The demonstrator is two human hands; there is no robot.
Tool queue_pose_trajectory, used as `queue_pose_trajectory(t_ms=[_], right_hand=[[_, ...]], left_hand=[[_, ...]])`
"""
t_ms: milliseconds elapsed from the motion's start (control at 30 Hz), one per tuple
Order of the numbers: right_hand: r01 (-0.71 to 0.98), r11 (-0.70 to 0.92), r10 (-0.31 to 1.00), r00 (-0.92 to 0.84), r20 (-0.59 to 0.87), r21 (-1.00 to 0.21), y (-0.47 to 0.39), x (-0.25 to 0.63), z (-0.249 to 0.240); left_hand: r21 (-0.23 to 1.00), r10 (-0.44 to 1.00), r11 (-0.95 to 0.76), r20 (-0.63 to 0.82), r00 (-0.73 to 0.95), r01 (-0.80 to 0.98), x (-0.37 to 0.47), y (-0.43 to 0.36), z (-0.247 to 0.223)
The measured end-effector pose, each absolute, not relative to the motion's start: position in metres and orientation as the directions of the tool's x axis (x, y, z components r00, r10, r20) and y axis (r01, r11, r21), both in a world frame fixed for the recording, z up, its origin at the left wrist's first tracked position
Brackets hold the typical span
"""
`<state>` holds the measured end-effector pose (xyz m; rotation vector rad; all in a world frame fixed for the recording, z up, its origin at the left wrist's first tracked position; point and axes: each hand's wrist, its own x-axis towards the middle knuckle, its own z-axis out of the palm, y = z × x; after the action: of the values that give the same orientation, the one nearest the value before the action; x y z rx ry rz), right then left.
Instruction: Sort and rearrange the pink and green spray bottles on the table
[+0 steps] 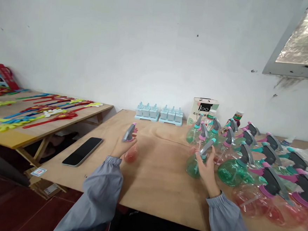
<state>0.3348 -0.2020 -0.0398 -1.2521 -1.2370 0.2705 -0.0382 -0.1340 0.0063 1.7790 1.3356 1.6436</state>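
My left hand (125,146) is closed around the neck of a pink spray bottle (131,154) with a grey and pink trigger head, left of the table's middle. At the right, my right hand (206,165) has its fingers wrapped about the neck of a green spray bottle (192,166) with a grey and teal head. That bottle is at the near left corner of a group of similar bottles. Close to my right wrist is another green spray bottle (231,171); a larger pink spray bottle (253,200) lies nearer to me.
Two light-blue ice-pop moulds (171,115) stand by the wall, beside a printed box (202,110). A black phone (83,152) lies at the left of my table (154,189). Colourful plastic hand-shaped sticks (52,119) cover the neighbouring table.
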Motion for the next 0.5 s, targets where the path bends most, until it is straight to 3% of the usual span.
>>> queue_pose_trajectory(t_ms=[167,300,400,500], right_hand=[[0.414,0.407,0.74,0.372,0.56,-0.814,-0.208,0.323,-0.039],[0.417,0.506,0.61,0.446,0.655,-0.755,-0.203,0.32,-0.05],[0.447,0.591,0.532,0.41,0.741,-0.672,-0.199,0.319,-0.065],[0.489,0.588,0.54,0.355,0.763,-0.644,-0.201,0.317,-0.08]], left_hand=[[0.741,0.703,-0.478,0.644,-0.301,0.471,-0.056,-0.122,-0.008],[0.676,0.545,-0.391,0.717,-0.434,0.625,-0.057,-0.125,-0.043],[0.607,0.619,-0.211,0.69,-0.375,0.766,-0.056,-0.131,-0.061],[0.555,0.712,-0.045,0.601,-0.363,0.831,-0.06,-0.127,-0.052]])
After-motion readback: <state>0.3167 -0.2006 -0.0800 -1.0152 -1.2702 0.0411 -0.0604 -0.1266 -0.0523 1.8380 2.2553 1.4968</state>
